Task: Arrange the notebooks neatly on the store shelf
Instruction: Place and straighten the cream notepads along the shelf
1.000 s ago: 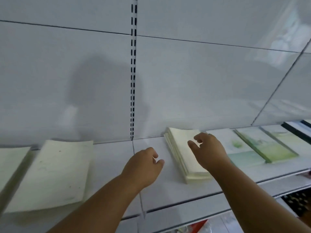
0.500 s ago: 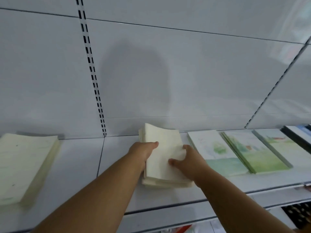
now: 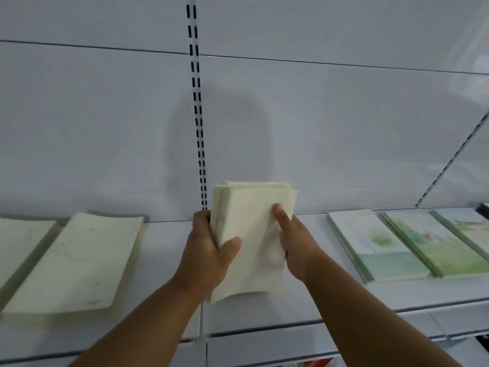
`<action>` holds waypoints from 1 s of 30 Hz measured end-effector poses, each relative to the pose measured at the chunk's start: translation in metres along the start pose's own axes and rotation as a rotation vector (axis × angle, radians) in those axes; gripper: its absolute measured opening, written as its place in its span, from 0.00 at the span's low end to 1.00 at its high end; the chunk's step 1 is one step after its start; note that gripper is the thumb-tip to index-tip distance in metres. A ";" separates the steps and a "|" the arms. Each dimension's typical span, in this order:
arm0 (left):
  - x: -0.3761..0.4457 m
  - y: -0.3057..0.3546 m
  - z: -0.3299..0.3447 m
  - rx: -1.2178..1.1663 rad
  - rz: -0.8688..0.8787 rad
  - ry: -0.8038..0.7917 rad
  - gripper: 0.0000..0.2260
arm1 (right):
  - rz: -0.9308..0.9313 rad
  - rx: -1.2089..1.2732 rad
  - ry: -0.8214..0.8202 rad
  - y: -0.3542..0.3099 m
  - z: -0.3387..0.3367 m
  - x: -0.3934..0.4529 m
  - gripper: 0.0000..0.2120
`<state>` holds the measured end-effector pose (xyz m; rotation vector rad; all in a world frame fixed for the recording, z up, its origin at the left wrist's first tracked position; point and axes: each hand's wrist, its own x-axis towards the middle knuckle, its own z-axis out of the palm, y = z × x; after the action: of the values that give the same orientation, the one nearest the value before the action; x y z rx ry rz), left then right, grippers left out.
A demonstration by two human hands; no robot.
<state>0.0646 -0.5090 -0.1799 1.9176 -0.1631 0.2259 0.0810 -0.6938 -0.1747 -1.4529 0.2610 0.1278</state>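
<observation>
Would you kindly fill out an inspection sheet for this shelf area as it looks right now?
Surface: white store shelf, bare in the middle stretch.
Job's things: cream notebook stack held up off the shelf, tilted; cream notebooks lying at left; green-cover notebooks in an overlapping row at right.
Clutter: nothing seen on the shelf; something red below its front edge, too little visible to identify.
Grippers: left hand grips the stack's left edge; right hand grips its right edge, thumb on the cover.
Cables: nothing seen.
Surroundings: white back panel with a slotted upright; a shadow falls on it.
</observation>
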 end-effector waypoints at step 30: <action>-0.026 -0.037 -0.024 -0.223 0.114 0.290 0.28 | -0.363 -0.048 -0.147 0.055 0.034 -0.026 0.31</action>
<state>0.0456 -0.4735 -0.2110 1.6360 -0.0978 0.5367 0.0459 -0.6521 -0.2176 -1.5076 -0.1276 -0.0547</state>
